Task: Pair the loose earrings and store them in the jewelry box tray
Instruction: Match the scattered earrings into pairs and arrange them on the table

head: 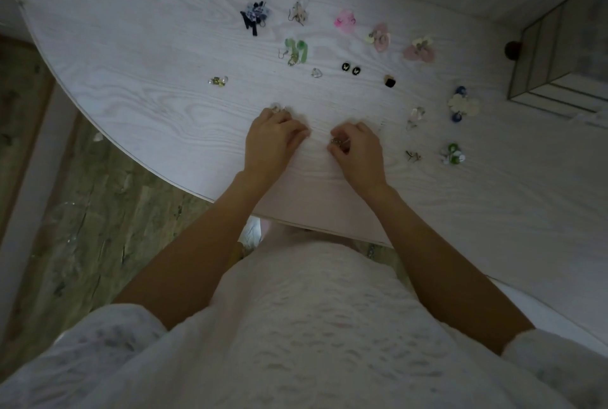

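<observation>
I look down at a pale white wooden table [138, 56] with a curved edge, and both of my hands rest on it close to me, near each other but not touching. My left hand [273, 140] lies knuckles up with the fingers curled under, and I cannot tell if it holds anything; a small clear shiny earring [277, 108] sits on the table just past its knuckles. My right hand [358, 152] has its fingers curled in around a little silvery metal earring [336, 142] that peeks out by the fingertips. Many more earrings lie spread out beyond my hands in small heaps. At the far side I see a dark blue and black bow pair [255, 15], a cream dangly pair on hooks [298, 13], and a bright pink round pair [344, 20]. Nearer are a green leafy pair [296, 51], two small black oval studs [350, 69] side by side, and a black square stud [389, 81]. Off to my right lie pale pink petal pairs [419, 49], a cream flower pair with blue beads [463, 104], and a green and white bead pair [453, 153]. A tiny yellow and clear pair [218, 80] sits alone to my left. The glass jewelry box with dark metal edges [559, 56] stands at the far right of the table, well apart from my hands
</observation>
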`<action>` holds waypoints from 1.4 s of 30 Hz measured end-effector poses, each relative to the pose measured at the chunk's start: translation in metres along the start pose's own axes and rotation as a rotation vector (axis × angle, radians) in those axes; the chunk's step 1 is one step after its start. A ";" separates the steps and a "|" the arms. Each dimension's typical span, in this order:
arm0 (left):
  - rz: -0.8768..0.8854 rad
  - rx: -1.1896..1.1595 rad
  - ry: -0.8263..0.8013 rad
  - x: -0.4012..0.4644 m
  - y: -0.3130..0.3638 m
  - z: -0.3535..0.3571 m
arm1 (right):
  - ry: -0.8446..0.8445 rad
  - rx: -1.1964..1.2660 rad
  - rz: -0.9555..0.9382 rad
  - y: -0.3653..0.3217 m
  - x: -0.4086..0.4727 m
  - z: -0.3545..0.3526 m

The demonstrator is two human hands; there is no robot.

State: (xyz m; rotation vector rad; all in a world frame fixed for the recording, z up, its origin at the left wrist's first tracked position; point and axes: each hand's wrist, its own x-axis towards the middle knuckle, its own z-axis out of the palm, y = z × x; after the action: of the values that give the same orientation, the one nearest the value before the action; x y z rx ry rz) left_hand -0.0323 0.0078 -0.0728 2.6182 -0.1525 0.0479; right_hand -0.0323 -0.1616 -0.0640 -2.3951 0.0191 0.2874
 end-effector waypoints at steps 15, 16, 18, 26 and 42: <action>-0.181 -0.204 -0.050 -0.016 -0.030 -0.018 | 0.009 0.104 -0.032 0.001 -0.017 0.007; -0.170 -0.199 -0.068 -0.013 -0.029 -0.017 | 0.006 0.121 -0.039 0.000 -0.017 0.009; -0.177 -0.189 -0.057 -0.010 -0.026 -0.014 | -0.007 0.133 -0.050 -0.002 -0.017 0.012; -0.281 -0.199 0.048 -0.023 -0.032 -0.023 | -0.021 0.102 -0.056 -0.010 -0.011 0.016; -0.257 -0.242 -0.021 -0.019 -0.027 -0.026 | 0.034 -0.085 -0.147 -0.032 0.006 0.036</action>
State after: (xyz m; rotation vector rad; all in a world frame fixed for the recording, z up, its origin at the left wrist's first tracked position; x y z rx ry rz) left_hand -0.0485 0.0460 -0.0651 2.3760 0.1619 -0.0828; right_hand -0.0305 -0.1136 -0.0707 -2.4702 -0.1556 0.1819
